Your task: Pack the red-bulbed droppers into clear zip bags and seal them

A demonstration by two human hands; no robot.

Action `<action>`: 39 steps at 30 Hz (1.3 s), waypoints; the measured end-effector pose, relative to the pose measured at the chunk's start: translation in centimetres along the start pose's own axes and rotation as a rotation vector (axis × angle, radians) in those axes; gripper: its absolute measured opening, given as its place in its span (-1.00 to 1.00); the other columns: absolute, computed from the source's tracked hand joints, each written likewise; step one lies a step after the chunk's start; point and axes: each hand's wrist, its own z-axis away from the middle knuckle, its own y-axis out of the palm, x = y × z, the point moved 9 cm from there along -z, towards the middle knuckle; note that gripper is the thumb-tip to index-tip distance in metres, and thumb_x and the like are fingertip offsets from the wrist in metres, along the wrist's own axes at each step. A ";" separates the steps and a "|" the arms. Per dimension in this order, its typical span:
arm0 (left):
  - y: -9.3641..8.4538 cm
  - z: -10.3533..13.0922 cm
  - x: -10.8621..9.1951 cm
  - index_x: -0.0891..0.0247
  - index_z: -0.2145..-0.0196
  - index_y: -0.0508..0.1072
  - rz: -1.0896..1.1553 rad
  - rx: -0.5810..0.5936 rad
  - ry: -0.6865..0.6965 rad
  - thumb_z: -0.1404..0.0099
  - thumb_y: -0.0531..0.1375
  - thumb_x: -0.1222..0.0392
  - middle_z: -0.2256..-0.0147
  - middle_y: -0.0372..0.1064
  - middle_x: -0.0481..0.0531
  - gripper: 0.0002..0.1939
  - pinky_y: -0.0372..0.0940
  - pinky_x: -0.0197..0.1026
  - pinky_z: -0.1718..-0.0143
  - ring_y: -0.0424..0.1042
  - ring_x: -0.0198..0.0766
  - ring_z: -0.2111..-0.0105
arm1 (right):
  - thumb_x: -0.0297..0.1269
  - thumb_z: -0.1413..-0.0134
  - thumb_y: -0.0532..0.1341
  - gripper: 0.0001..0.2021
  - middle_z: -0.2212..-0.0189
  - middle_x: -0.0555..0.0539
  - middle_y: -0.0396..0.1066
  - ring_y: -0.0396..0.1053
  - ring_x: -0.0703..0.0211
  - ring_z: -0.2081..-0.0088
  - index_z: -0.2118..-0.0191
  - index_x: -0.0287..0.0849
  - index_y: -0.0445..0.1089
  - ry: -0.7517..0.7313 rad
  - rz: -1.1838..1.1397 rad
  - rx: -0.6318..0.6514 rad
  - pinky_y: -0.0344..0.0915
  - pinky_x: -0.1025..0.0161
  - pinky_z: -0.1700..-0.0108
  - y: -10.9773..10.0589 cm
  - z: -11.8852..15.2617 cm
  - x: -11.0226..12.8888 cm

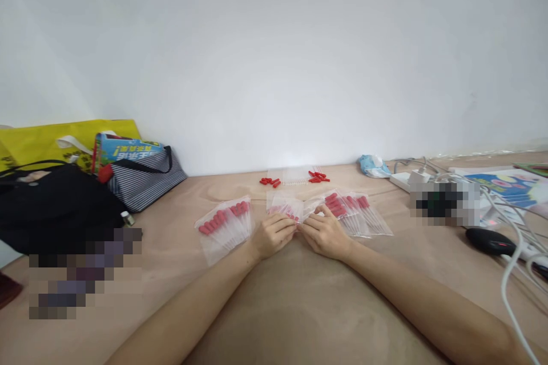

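At the middle of the table, my left hand (pixel 273 235) and my right hand (pixel 327 234) meet with bent fingers, closed on the near edge of a small clear plastic bag (pixel 278 201). Red-tipped pieces show through its film; the fingers hide part of them. Beside my left hand lie clear bags of red-tipped white sticks (pixel 226 219). More such bags (pixel 359 212) overlap by my right hand. Further back are loose red pieces in a left pile (pixel 269 182) and a right pile (pixel 319 176), with thin white sticks (pixel 295 181) between them.
Black bag (pixel 64 205), striped bag (pixel 145 179) and yellow bag (pixel 29 145) crowd the left, near a small bottle (pixel 127 218). A blue-and-white packet (pixel 373 166) lies by the wall (pixel 274 68). White cables (pixel 509 274), a power strip (pixel 400 180) and a black-handled object (pixel 490 241) occupy the right.
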 end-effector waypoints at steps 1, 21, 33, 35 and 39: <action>0.0 0.0 0.0 0.32 0.38 0.39 -0.008 0.006 0.008 -0.19 0.05 0.36 0.40 0.43 0.04 -0.87 0.34 -0.22 0.34 0.39 -0.30 0.37 | -0.46 -0.05 -0.02 -0.79 0.61 0.01 0.27 0.15 0.29 0.49 0.45 -0.22 0.34 -0.002 -0.005 -0.003 -0.03 0.23 0.25 0.0 0.0 0.0; -2.0 1.2 0.1 0.33 0.41 0.34 -0.288 0.004 0.140 -0.21 0.06 0.36 0.46 0.40 0.01 -0.92 0.31 -0.20 0.29 0.38 -0.33 0.44 | -0.49 -0.02 -0.05 -0.77 0.60 0.04 0.29 0.18 0.31 0.48 0.42 -0.17 0.32 0.055 -0.024 0.007 -0.10 0.18 0.14 -0.7 1.0 -1.9; -1.4 1.2 1.2 0.30 0.63 0.21 -0.374 0.077 0.079 -0.24 0.05 0.14 0.65 0.18 -0.08 -0.68 0.18 -0.26 0.49 0.21 -0.36 0.60 | -0.50 -0.04 -0.06 -0.77 0.62 0.05 0.28 0.17 0.31 0.51 0.48 -0.18 0.28 0.070 0.043 0.039 -0.10 0.17 0.09 0.0 1.0 -2.2; -1.6 1.1 1.3 0.29 0.65 0.19 -0.402 0.078 0.073 -0.25 0.03 0.09 0.67 0.15 -0.08 -0.64 0.14 -0.27 0.53 0.19 -0.35 0.61 | -0.49 -0.04 -0.06 -0.79 0.63 0.04 0.29 0.18 0.31 0.52 0.48 -0.19 0.27 0.073 0.045 0.047 -0.10 0.17 0.08 0.2 1.1 -2.2; -2.9 1.9 2.6 0.29 0.67 0.18 -0.462 0.057 0.026 -0.27 -0.01 0.11 0.68 0.13 -0.09 -0.61 0.10 -0.28 0.53 0.17 -0.35 0.62 | -0.50 -0.01 -0.06 -0.79 0.64 0.03 0.29 0.18 0.30 0.55 0.49 -0.20 0.25 0.122 0.059 0.038 -0.08 0.17 0.09 0.2 1.7 -3.3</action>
